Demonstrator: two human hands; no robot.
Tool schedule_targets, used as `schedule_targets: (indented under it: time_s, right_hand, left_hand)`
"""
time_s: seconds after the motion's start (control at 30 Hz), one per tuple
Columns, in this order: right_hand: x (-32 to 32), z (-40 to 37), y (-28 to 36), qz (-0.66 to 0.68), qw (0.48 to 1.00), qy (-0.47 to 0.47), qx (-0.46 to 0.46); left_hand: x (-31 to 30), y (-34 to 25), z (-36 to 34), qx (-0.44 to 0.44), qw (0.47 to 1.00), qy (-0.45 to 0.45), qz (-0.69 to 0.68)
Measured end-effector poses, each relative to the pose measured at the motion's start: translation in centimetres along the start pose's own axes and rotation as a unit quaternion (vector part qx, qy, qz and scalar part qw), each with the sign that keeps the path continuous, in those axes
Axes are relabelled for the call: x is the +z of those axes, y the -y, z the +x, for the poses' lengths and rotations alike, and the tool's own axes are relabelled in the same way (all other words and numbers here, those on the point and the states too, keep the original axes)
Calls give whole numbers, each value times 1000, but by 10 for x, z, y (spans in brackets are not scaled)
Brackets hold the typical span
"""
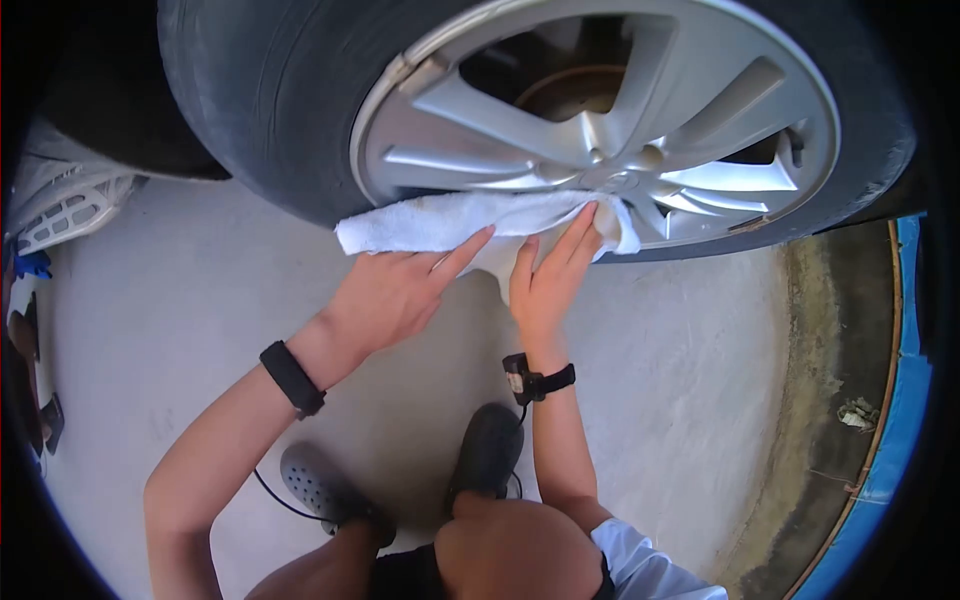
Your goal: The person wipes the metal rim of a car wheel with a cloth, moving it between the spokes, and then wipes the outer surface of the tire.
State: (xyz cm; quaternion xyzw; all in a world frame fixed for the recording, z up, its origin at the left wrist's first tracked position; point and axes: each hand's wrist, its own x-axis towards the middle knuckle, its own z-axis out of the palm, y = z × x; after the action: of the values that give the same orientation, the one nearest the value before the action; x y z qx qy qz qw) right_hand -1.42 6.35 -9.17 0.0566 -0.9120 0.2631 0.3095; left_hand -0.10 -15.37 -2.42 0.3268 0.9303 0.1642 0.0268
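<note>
A white cloth (430,222) lies spread across the lower part of a silver alloy wheel (640,110), with its right end bunched and a loose fold hanging down. My left hand (400,295) grips the cloth's lower edge, its index finger stretched along it and the other fingers partly hidden behind the fabric. My right hand (555,275) holds the bunched part near the wheel hub, fingers pointing up and pressed on the cloth. Around the wheel runs a black tyre (270,110).
Below is a pale concrete floor (200,330). My feet in dark clogs (490,450) stand under my arms. A light plastic basket-like thing (70,215) is at the left. A blue strip (905,380) borders a dirty kerb at the right. Thin black cables hang near my legs.
</note>
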Motion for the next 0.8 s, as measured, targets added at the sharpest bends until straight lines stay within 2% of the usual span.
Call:
schedule_targets:
  time_s: [0.13,0.2,0.4,0.53,0.63,0.73,0.8]
  right_hand:
    - [1,8,16,2,1000,-29,-11]
    - [17,8,34,8,997,-74,-7]
    - [40,-23,17,50,998,23,28]
    - [52,-47,7,134,987,38,84]
    - [60,-63,-2,187,974,53,120]
    - [57,-64,4,222,966,46,125]
    - [50,-61,8,234,962,55,133]
  left_hand:
    - [3,-5,-11,36,995,-91,4]
    - [11,0,-15,17,997,-77,-10]
    - [36,7,-9,-55,998,-11,-35]
    - [50,-4,-5,-100,992,45,-66]
    - [73,-27,0,-121,983,5,-140]
    - [79,-33,3,-48,971,-154,-179]
    - [75,-31,3,-91,971,-108,-192]
